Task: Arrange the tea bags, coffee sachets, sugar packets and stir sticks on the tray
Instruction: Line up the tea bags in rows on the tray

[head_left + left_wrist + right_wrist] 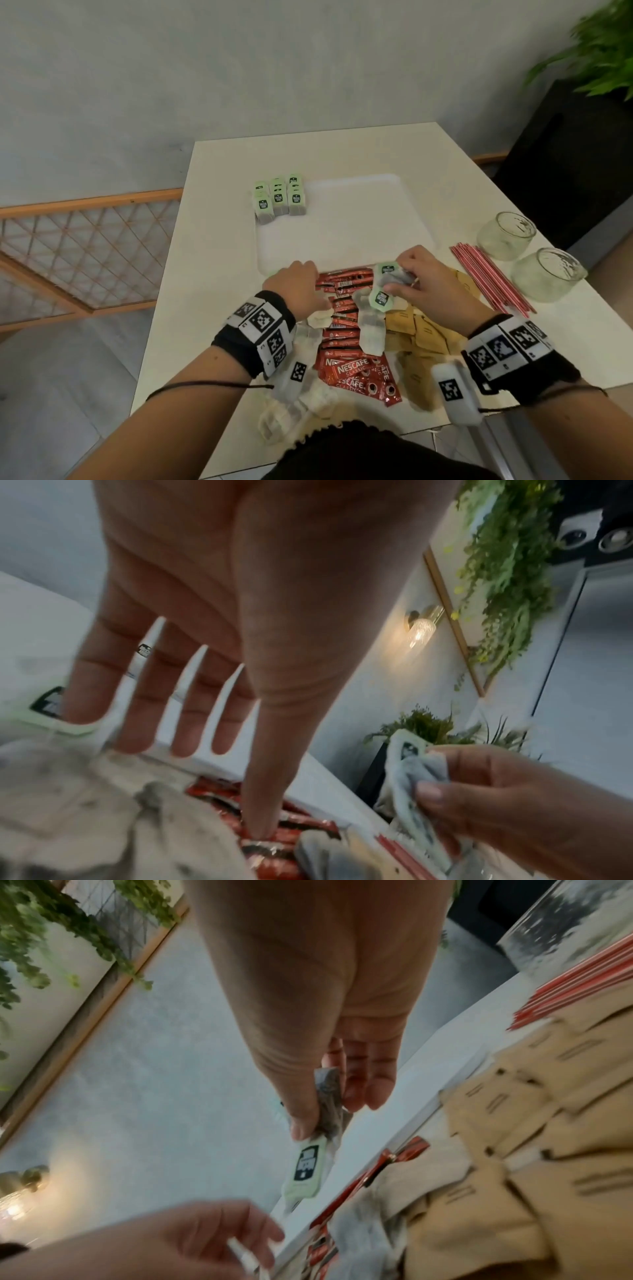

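Observation:
A white tray (342, 222) lies mid-table, with several green-tagged tea bags (279, 198) lined up at its far left corner. My right hand (407, 274) pinches a tea bag (390, 272) between thumb and fingers just above the tray's near edge; its green tag (306, 1169) dangles below the thumb. My left hand (305, 274) hovers beside it with straight, spread fingers (192, 723) and the thumb tip touching the red coffee sachets (346, 308). Loose tea bags (371, 329) lie on the sachets. Brown sugar packets (421, 335) are piled to the right, red stir sticks (489, 277) beyond them.
Two empty glass jars (505, 234) (548, 274) stand at the table's right edge behind the stir sticks. More tea bags (294, 411) lie near the front edge under my left wrist. A dark planter with a green plant (589, 68) is past the table's far right corner.

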Available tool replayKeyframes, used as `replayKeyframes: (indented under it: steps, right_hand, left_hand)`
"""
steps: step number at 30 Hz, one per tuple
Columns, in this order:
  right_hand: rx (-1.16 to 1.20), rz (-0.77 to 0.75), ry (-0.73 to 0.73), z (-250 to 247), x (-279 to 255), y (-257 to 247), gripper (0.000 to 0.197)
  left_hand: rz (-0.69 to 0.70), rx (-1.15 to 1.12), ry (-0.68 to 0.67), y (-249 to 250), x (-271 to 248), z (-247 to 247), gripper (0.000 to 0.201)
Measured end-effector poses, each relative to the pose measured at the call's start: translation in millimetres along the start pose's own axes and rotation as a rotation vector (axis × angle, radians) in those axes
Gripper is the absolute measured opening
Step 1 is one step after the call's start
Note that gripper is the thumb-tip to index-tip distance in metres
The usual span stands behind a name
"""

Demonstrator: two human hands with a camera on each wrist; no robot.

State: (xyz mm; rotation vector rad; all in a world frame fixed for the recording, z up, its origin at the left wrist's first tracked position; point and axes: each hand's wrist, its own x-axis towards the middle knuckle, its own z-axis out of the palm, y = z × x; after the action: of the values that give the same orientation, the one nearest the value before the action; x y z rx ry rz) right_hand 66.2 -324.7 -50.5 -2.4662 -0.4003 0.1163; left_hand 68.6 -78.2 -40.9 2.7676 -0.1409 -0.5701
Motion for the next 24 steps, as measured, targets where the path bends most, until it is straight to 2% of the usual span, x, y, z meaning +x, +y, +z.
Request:
replayKeyframes:
  steps: [2,5,8,13,17,21,24]
  right_hand:
    - [-0.009,0.032,0.023,-4.6,-4.2,9.8,0.022]
    - [-0.041,0.057,0.031,-6.6,-7.6,16.7,0.028]
    - [-0.063,0.048,0.056,-5.3,-10.0,13.8,0.029]
    - [-0.017,0.04,0.084,-4.7,-10.3,7.3,0.03]
    - [0.039,0.055,0.087,-6.9,-6.9,6.1,0.03]
    - [0.164,0.098,0.036,-9.2,-2.2,3.3,0.023]
    - [0.235,0.069,-0.051,-14.2,0.4,-8.9,0.014]
  left_hand:
    - [-0.063,0.127,-0.074,-2.9,2.6,5.3,0.062]
    - [-0.077,0.23,-0.052,-0.2,5.8,11.6,0.064]
    - [-0.07,0.191,-0.049,2.9,10.1,12.1,0.058]
    - [-0.127,0.124,-0.15,2.8,19.5,8.4,0.035]
    - [-0.125,0.047,-0.216,0.0,20.8,4.8,0.037]
    - [-0.125,0.039,-0.11,-1.0,19.3,-3.1,0.036]
    - [-0.036,-0.201,0.062,0.9,17.1,-9.7,0.037]
